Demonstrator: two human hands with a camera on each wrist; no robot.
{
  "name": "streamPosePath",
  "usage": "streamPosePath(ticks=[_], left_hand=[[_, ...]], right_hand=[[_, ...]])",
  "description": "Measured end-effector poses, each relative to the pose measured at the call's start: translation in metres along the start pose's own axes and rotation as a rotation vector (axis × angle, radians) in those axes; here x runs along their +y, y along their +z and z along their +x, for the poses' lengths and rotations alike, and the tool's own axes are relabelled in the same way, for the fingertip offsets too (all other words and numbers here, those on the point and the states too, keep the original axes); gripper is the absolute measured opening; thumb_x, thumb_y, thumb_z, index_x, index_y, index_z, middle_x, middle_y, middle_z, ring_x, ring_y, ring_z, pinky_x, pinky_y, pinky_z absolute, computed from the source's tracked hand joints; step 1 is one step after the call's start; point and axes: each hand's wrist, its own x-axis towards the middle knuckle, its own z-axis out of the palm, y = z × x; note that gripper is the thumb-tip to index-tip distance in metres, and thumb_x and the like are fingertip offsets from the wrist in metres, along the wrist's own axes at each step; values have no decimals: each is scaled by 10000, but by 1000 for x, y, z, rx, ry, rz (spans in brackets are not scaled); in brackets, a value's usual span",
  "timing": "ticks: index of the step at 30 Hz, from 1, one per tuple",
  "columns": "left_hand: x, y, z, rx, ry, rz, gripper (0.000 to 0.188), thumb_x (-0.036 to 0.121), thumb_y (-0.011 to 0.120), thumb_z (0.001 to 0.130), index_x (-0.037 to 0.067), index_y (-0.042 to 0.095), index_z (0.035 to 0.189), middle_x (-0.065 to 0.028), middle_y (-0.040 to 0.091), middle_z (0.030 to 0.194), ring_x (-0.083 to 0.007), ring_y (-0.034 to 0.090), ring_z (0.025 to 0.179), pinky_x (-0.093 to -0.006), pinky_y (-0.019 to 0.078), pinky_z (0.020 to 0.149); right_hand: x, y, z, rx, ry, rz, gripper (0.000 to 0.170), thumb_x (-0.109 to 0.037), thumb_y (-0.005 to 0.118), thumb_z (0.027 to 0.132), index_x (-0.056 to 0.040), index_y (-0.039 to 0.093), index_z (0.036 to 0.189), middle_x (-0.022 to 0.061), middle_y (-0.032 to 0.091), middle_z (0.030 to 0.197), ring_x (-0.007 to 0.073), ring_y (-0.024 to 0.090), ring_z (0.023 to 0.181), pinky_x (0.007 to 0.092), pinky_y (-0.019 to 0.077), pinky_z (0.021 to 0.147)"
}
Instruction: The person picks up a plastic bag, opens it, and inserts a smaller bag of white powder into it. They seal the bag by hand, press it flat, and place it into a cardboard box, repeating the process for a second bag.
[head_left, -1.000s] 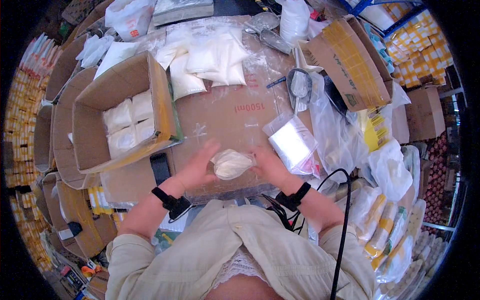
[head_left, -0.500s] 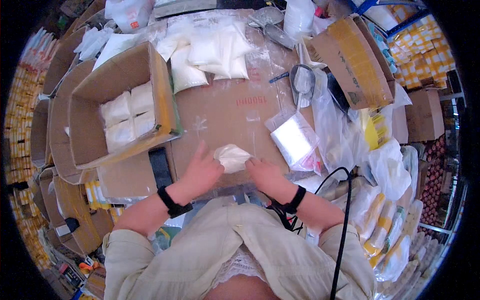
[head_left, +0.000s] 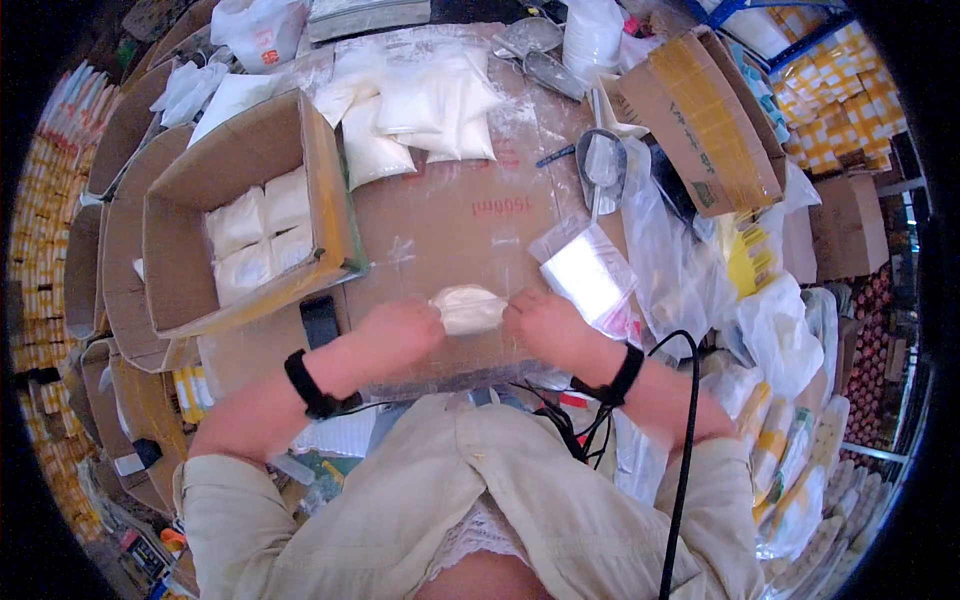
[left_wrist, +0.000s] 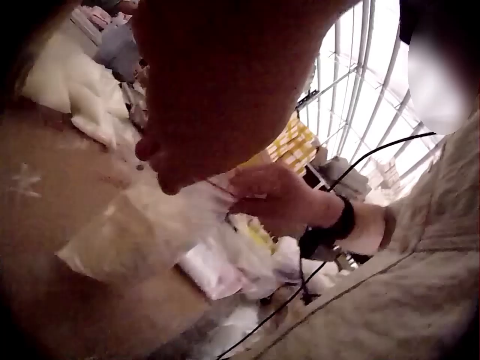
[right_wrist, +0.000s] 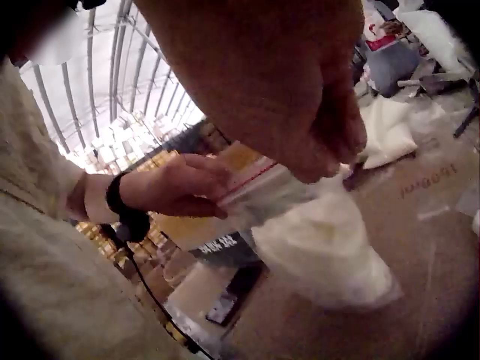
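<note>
A clear zip bag of cream-white powder (head_left: 470,310) is held between the two hands, over the cardboard-covered table. My left hand (head_left: 398,335) pinches one top corner, its fingers curled in. At the opposite corner my right hand (head_left: 552,326) pinches the bag in the same way. The red seal strip runs taut between the hands in the right wrist view, and the powder-filled part of the bag (right_wrist: 326,251) hangs below it. From the left wrist, the bag (left_wrist: 135,232) appears tilted, with the right hand (left_wrist: 274,195) at its far corner.
An open carton (head_left: 330,200) at left contains several packed bags. Filled powder bags (head_left: 430,110) lie piled at the back. A metal scoop (head_left: 602,170) and a stack of flat bags (head_left: 588,275) lie right. A black phone (head_left: 320,320) sits by the left forearm; a black cable (head_left: 690,430) crosses the right arm.
A second ago the hands lay loosely on both sides of the bag. Now both pinch its top corners, the left index finger has curled in, and the forearms have swung outward.
</note>
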Motion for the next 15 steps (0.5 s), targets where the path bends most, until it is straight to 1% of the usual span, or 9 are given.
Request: streamPosePath(ticks=[3, 6, 9, 12, 14, 15], left_hand=[[-12, 19, 3, 87, 44, 136, 85, 107, 541, 676, 61, 569, 742, -72, 547, 784, -253, 549, 789, -358, 465, 699], [-19, 34, 3, 147, 66, 88, 90, 99, 523, 702, 54, 540, 778, -65, 534, 775, -264, 539, 798, -364, 460, 700], [-20, 37, -7, 106, -97, -144, 253, 127, 580, 693, 47, 543, 930, -102, 535, 940, -294, 513, 925, -386, 435, 807], [-22, 50, -10, 343, -458, -432, 486, 153, 658, 650, 79, 517, 1109, -144, 446, 1182, -326, 419, 1118, -408, 365, 933], [-22, 79, -5, 281, -474, -582, 586, 160, 694, 615, 124, 506, 1168, -149, 341, 1292, -337, 335, 1199, -420, 313, 980], [-23, 93, -2, 250, -485, -658, 637, 164, 712, 597, 147, 500, 1198, -151, 288, 1347, -342, 294, 1239, -427, 287, 1004]], right_hand=[[13, 17, 8, 71, -101, -98, 121, -124, 522, 706, -45, 550, 793, 84, 548, 842, 229, 545, 858, 329, 468, 718], [22, 24, 4, 62, -110, -51, 123, -98, 510, 723, -42, 542, 828, 94, 546, 870, 253, 544, 867, 321, 461, 739], [28, 27, -5, 275, -93, 150, 284, -84, 574, 719, -20, 538, 993, 112, 535, 967, 268, 530, 920, 313, 461, 772], [19, 50, -4, 384, 389, 444, 498, -70, 638, 713, -34, 467, 1179, 129, 498, 1120, 283, 499, 1022, 315, 451, 840], [24, 98, -4, 266, 436, 673, 591, -68, 666, 702, -51, 418, 1239, 131, 453, 1202, 287, 467, 1083, 331, 424, 893], [23, 103, -1, 232, 412, 759, 599, -69, 664, 706, -57, 412, 1248, 134, 436, 1230, 292, 459, 1098, 342, 410, 912]])
